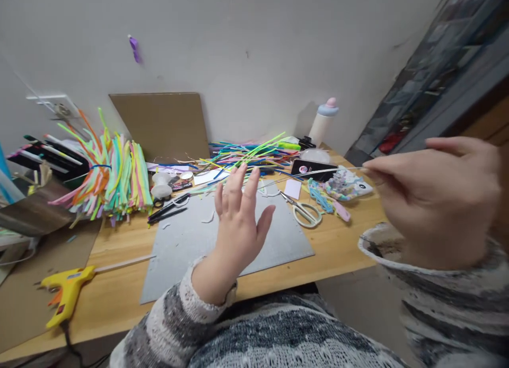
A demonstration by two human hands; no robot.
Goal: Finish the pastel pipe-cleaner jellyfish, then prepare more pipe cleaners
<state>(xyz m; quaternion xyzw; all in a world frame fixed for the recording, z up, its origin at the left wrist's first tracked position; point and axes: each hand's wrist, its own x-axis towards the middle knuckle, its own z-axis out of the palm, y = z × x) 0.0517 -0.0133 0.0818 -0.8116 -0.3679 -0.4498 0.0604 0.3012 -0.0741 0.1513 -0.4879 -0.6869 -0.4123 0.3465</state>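
Our right hand (441,201) pinched one thin strand (350,168), which ran left toward our left hand (238,219). We held that one wide, fingers apart, above one grey mat (183,256); we couldn't tell whether it touched the strand. One glue gun (71,288) and one pair of scissors (295,204) lay nearby.

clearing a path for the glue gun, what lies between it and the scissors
In the head view, from the glue gun to the scissors: the glue stick, then the grey mat, with the left hand showing in front of it.
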